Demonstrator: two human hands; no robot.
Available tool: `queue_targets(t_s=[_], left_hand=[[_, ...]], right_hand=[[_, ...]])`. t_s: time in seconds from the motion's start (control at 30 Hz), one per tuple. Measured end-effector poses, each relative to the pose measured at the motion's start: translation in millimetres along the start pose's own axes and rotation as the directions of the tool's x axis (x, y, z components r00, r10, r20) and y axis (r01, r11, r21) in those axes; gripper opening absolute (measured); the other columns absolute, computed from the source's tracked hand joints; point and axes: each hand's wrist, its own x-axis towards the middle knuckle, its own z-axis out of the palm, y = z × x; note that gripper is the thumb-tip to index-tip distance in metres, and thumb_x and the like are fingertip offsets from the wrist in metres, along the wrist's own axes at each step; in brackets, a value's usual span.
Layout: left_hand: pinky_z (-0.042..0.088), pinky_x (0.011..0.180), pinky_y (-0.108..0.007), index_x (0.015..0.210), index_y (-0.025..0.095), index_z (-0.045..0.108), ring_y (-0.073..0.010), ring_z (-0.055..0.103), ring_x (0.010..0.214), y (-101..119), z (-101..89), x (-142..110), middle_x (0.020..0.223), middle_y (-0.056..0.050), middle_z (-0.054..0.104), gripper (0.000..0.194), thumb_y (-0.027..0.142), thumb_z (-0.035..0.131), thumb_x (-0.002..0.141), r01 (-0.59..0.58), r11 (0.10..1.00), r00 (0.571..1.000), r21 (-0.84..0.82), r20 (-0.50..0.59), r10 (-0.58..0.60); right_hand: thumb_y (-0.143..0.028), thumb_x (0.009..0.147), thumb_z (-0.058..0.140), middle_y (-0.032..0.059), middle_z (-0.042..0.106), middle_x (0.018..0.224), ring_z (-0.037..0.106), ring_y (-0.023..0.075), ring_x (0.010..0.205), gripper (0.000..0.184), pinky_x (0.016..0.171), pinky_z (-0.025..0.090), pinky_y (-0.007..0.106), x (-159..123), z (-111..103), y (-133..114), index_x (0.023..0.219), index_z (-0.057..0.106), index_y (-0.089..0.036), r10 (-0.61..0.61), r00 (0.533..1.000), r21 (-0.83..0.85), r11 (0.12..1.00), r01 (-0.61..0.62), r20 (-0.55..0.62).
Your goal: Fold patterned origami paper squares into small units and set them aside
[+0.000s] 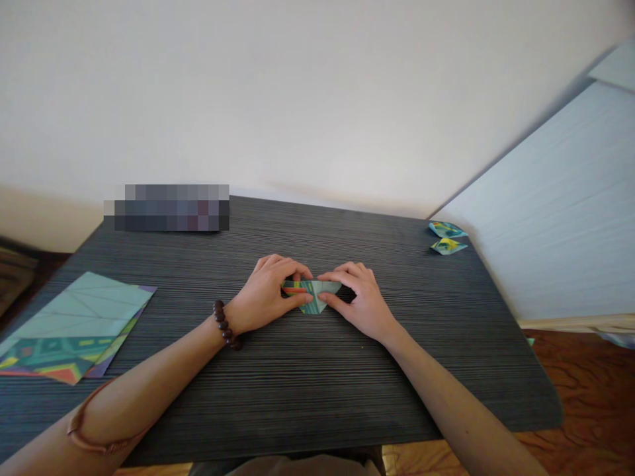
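Observation:
Between my two hands is a small folded piece of patterned paper, pale green with teal, orange and yellow marks. Its top edge runs straight and its lower side narrows towards the bottom. My left hand pinches the left part, thumb in front and fingers behind. On the right part, my right hand grips in the same way, thumb on the near face. Both thumbs come close together at the middle of the paper. The fingertips behind it are partly hidden.
Patterned paper sheets lie stacked at the left of the dark table. Two folded paper pieces sit near the back right corner. A blurred-out object stands at the back left. A wall rises behind, and a pale panel borders the right.

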Motion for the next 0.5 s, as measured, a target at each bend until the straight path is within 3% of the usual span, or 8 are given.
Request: queue_targets(t_s=[0.27,0.5], left_hand=[[0.032,0.091,-0.037,0.085,0.027,0.066,-0.0187,0.05,0.087,-0.6,0.3,0.2,0.074,0.002,0.057,0.02,0.043,0.064,0.073,-0.028,0.999,0.999,0.016,0.031,0.028],[0.033,0.09,-0.037,0.076,0.025,0.065,-0.0188,0.049,0.085,1.6,0.8,-0.8,0.07,0.002,0.057,0.011,0.035,0.063,0.073,-0.022,0.999,0.999,0.036,0.03,0.021]], right_hand=[[-0.045,0.081,0.058,0.0,0.061,0.081,0.051,0.0173,0.082,0.023,0.078,0.032,0.034,3.0,-3.9,-3.6,0.09,0.064,-0.025,0.013,0.995,0.001,1.0,-0.013,0.099],[-0.034,0.082,0.06,-0.0022,0.058,0.072,0.05,0.0157,0.079,0.01,0.077,0.031,0.033,5.9,-2.7,-2.0,0.081,0.064,-0.025,0.049,0.99,0.013,0.999,-0.051,0.136]])
